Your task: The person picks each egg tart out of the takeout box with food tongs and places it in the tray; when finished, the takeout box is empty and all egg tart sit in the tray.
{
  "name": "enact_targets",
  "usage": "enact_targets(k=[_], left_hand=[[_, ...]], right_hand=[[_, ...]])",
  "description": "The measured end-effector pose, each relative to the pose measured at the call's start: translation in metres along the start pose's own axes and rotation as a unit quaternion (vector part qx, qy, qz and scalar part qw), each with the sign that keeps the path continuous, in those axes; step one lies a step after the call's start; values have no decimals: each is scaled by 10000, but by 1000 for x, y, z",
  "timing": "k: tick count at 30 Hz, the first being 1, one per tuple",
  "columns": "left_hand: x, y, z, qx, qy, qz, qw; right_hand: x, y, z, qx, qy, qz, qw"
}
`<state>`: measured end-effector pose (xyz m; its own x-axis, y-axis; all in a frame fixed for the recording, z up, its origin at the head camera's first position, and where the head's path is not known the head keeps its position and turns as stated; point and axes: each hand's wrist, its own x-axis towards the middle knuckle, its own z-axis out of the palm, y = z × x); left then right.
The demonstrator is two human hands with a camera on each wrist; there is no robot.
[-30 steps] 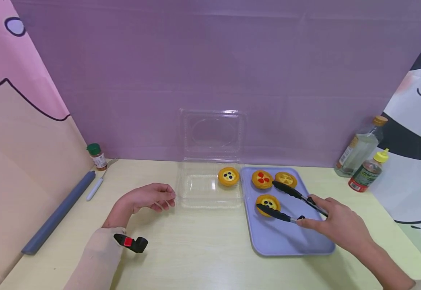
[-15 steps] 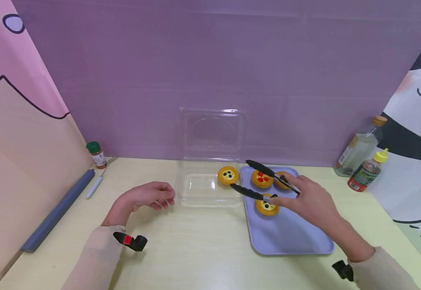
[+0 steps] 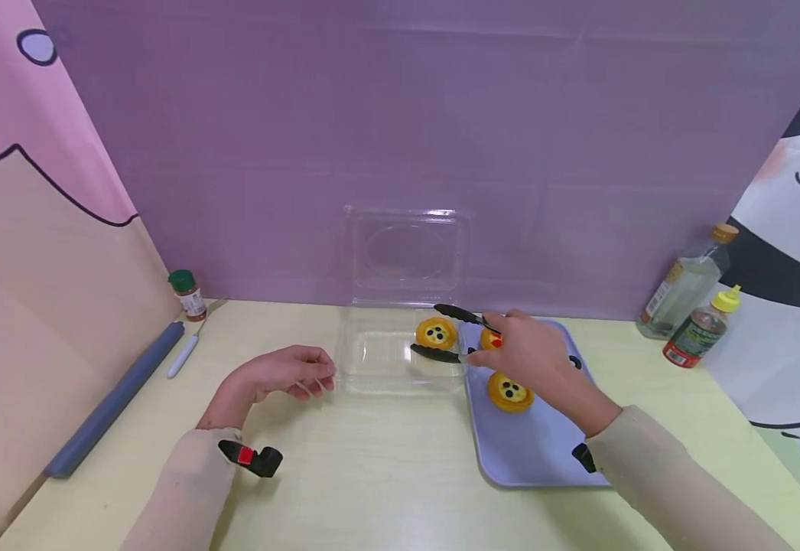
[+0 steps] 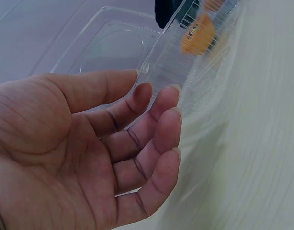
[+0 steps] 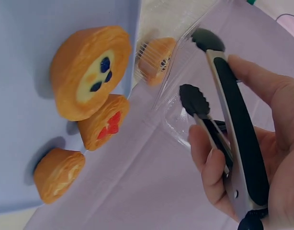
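Note:
A clear hinged plastic container [image 3: 375,348] stands on the table with its lid raised. A blueberry-topped egg tart [image 3: 436,334] sits at its right side. My left hand [image 3: 290,373] is at the container's left edge; in the left wrist view the rim lies between thumb and forefinger, the other fingers loosely curved. My right hand [image 3: 527,356] grips black-tipped tongs [image 5: 235,143]. Their tips are spread, one beyond and one in front of the tart in the head view, with nothing pinched between them. The right hand partly hides the tarts on the tray.
A lilac tray [image 3: 531,459] at right bears another blueberry tart [image 3: 510,392], a red-topped tart [image 5: 104,125] and a pale-topped tart [image 5: 59,175]. Two bottles [image 3: 696,329] stand at far right. A green-capped jar [image 3: 187,295], a white-handled utensil [image 3: 183,357] and a blue-grey bar [image 3: 118,398] are at left.
My right hand has carried the tongs leftward from over the tray to the container, around its tart. The left hand has stayed at the container's edge.

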<state>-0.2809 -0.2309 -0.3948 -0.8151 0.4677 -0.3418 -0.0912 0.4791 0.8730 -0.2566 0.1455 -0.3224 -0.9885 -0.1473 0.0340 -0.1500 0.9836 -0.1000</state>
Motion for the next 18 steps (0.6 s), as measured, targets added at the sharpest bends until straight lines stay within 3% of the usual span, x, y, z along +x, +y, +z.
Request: enact_targets(k=[5, 10, 18], left_hand=[[1, 0, 0, -7, 3, 6, 10000], [1, 0, 1, -16, 9, 9, 10000], [0, 3, 1, 68, 7, 73, 9999]], right_hand=[[9, -9, 1, -338, -198, 109, 9992], [15, -16, 1, -670, -189, -31, 9976], [19, -21, 5, -744, -256, -178, 9967]])
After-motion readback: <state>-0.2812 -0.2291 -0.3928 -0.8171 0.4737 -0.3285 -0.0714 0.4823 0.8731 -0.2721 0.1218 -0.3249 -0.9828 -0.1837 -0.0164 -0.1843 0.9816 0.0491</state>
